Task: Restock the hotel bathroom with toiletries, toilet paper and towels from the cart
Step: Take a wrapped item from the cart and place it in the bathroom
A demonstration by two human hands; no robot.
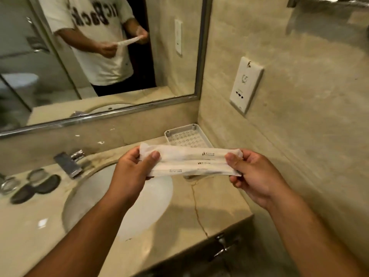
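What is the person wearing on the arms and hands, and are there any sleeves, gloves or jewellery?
Both forearms are bare, with no sleeves reaching them. The left hand and right hand wear no gloves, rings, watch or bracelet. The metal-framed wall mirror reflects a cream short-sleeved T-shirt with dark lettering.

Warm, dim yellowish light fills the room; glare whitens the sink (155, 198), the mirror (111, 56) reflection blurs, and wide-angle edges bend.

In the mirror (202, 56) my shirt (103, 60) shows big dark letters, reversed: roughly "icBack". The print on the packets (189, 162) is too small to read.
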